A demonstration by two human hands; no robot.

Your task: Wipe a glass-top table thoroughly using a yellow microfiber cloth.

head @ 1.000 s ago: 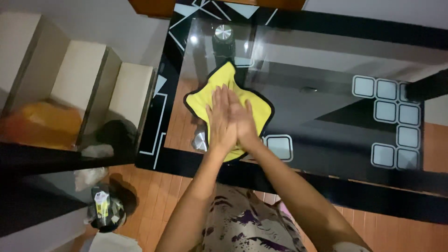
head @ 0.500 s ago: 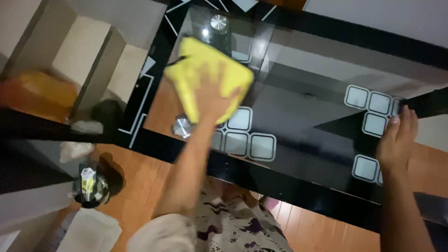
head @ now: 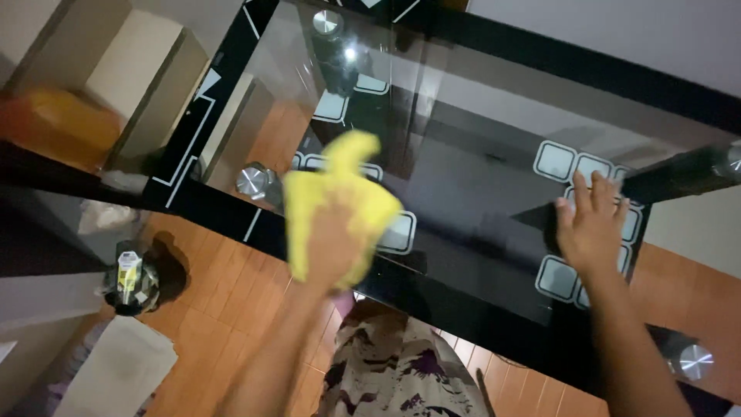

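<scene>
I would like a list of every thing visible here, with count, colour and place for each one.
yellow cloth: one, yellow, on the near left part of the glass table, under the left hand.
glass table: one, clear glass with black border and white square patterns, centre.
round metal caps: four visible, silver, near the table corners.
wooden floor: brown, below the table.
small container: one, dark with a yellow label, on the floor at left.
patterned garment: white and purple, bottom centre.
left hand: pressing the cloth, blurred.
right hand: open, flat on the glass at right.

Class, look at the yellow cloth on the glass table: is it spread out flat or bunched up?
Bunched up. The yellow cloth is gathered under the left hand, one corner poking upward, near the glass table's front edge; motion blur hides finer folds.
</scene>
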